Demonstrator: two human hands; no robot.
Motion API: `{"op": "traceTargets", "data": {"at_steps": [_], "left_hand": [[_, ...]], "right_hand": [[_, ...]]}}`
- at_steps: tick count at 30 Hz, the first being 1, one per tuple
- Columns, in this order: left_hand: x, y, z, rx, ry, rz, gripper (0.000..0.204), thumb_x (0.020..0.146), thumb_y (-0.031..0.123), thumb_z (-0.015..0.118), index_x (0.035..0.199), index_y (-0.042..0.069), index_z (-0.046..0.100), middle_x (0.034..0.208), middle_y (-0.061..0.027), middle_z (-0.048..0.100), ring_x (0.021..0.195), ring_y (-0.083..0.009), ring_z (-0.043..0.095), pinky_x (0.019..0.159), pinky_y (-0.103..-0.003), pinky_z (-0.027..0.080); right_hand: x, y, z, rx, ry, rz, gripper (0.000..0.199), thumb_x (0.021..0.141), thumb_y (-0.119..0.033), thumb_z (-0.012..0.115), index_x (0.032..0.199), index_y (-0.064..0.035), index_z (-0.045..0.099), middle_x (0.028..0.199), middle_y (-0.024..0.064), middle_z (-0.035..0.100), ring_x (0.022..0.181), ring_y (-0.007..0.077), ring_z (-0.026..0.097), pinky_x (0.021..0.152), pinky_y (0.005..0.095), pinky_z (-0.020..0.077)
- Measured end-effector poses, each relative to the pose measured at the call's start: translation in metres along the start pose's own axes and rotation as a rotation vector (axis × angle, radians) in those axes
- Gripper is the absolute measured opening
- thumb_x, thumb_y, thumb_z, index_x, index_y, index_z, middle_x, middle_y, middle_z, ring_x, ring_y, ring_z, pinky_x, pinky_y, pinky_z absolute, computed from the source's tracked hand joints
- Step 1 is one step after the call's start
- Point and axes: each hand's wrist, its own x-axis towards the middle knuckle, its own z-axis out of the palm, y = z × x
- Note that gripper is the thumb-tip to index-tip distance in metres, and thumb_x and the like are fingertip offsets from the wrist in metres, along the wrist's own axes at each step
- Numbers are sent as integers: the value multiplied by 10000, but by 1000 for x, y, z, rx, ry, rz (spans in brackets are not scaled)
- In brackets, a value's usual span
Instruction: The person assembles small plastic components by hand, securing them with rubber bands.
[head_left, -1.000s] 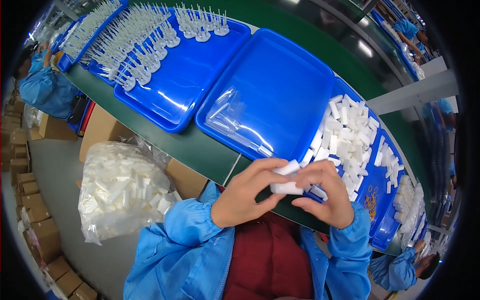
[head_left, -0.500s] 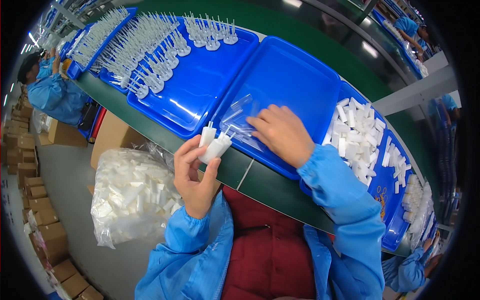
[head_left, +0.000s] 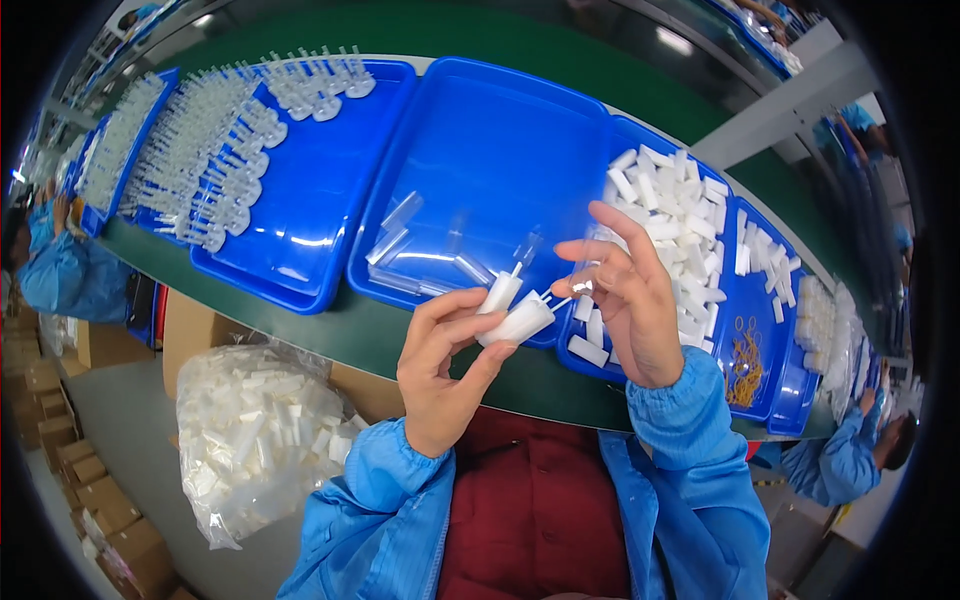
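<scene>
My left hand (head_left: 445, 370) is closed around a small cluster of white plastic pieces (head_left: 520, 322), held above the near edge of the table. Thin pale pins stick up from their ends. Close by on the right, my right hand (head_left: 640, 315) has its thumb and fingers bent round what looks like a clear tube, which shows faintly with a bright glint beside the pin tips. Several clear plastic tubes (head_left: 402, 212) lie in the near part of the middle blue tray (head_left: 500, 130).
To the left, blue trays (head_left: 310, 190) carry rows of clear-based parts with upright pins (head_left: 240, 195). White blocks (head_left: 690, 230) fill a tray at right, beside orange rings (head_left: 745, 370). A clear bag of white pieces (head_left: 255, 430) stands below left. Co-workers sit at both sides.
My right hand has come up out of the middle tray to the pins of the white pieces, with a clear tube seemingly in its fingers. The whole view has swung to the right.
</scene>
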Motion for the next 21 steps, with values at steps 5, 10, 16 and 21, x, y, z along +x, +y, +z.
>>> {"op": "traceTargets", "data": {"at_steps": [5, 10, 16, 21], "left_hand": [[0, 5, 20, -79, -116, -89, 340, 791, -43, 769, 1115, -8, 672, 1268, -144, 514, 1101, -246, 621, 895, -339, 582], [-2, 10, 36, -42, -182, -69, 315, 793, -45, 766, 1090, -27, 660, 1258, -146, 515, 1102, -241, 619, 884, -335, 590], [-3, 12, 46, -31, -137, -96, 293, 808, -54, 743, 1080, -50, 636, 1240, -148, 517, 1096, -225, 615, 863, -319, 598], [-6, 13, 51, -13, -146, -84, 299, 814, -56, 735, 1093, -49, 627, 1241, -144, 513, 1095, -224, 614, 864, -319, 598]], "right_hand": [[-17, 4, -18, 149, 69, -8, 477, 944, -108, 454, 1412, -38, 399, 1131, 157, 642, 995, 240, 669, 977, 394, 443], [-33, 12, -28, 109, 86, -54, 428, 987, -177, 478, 1385, -34, 410, 1121, 155, 656, 957, 215, 660, 990, 392, 431], [-44, 16, -39, 100, 29, -136, 382, 1002, -183, 506, 1340, -33, 408, 1116, 166, 653, 919, 200, 657, 915, 349, 481], [-52, 17, -41, 87, 15, -164, 365, 988, -130, 560, 1303, -25, 410, 1126, 179, 655, 971, 211, 667, 889, 321, 510]]}}
